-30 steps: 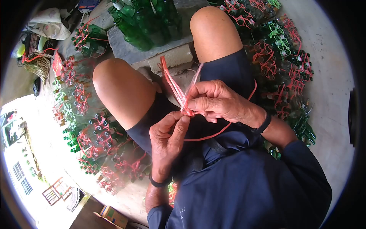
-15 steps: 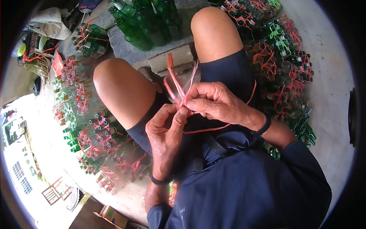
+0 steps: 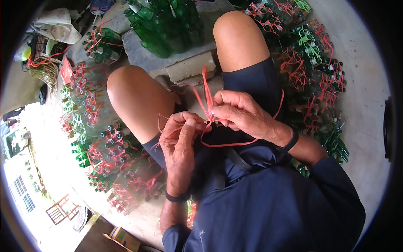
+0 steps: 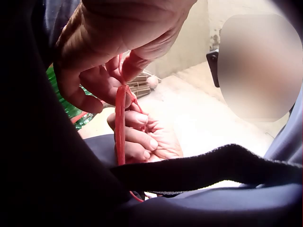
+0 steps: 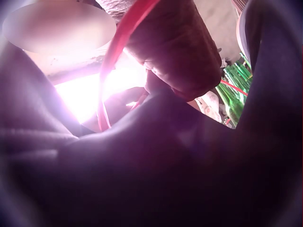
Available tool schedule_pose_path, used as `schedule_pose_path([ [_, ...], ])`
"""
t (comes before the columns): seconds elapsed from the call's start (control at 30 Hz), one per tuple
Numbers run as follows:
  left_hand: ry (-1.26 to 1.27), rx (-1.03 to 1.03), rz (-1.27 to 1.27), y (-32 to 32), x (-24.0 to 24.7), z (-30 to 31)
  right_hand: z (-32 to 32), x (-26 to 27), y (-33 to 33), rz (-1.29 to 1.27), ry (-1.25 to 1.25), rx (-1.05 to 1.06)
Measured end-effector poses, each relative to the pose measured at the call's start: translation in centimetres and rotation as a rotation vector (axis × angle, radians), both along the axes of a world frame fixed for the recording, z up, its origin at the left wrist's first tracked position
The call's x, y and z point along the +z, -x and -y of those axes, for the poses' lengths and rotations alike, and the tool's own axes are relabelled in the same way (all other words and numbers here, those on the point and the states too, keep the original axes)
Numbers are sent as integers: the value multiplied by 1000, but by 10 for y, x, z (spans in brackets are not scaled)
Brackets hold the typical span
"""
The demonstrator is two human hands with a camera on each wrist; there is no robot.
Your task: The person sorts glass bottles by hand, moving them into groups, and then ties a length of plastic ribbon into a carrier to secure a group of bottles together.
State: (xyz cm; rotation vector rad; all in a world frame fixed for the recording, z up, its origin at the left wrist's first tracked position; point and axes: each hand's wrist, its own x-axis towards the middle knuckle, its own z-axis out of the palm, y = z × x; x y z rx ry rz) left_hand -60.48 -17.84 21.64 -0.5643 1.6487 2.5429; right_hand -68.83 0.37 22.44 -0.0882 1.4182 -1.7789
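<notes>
In the head view, red plastic twine [image 3: 207, 90] stands up in loose ends between the two hands, above the lap. The left hand [image 3: 179, 140] pinches strands of it between thumb and fingers, and thin ends stick out on its far side. Thumb and forefinger of the right hand [image 3: 243, 115] grip the twine by a small knot [image 3: 211, 120]. From there a long strand [image 3: 235, 145] loops below the right hand over the dark clothing. The left wrist view shows a flat red strip [image 4: 120, 127] hanging in front of the curled fingers of the right hand [image 4: 142, 137].
Green bottles [image 3: 159, 35] stand on a grey slab [image 3: 142, 53] beyond the knees. Bundles of bottles tied with red and green twine [image 3: 113, 145] fill the floor at left, and more [image 3: 310, 67] lie at right. A cardboard box [image 3: 125, 238] is at the bottom left.
The left hand has drawn slightly away to the left, with thin strands now spread from it. The upright twine ends have shifted right, and the knot is visible between the hands.
</notes>
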Motion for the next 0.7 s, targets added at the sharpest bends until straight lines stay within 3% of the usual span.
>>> schedule_pose_path([
  [0.3, -245, -95, 63, 1, -7, -1, -1, -5, -4, -164, 105, -6],
  [0.37, -312, -203, 114, 2, -7, 1, 0, -9, -7, -184, 101, 15],
  [0.47, -303, -181, 143, 5, -1, -4, 2, -10, -12, -214, 158, -3],
  [0.7, -275, -67, 93, 5, -6, 0, -3, -15, -10, -288, -25, -31],
])
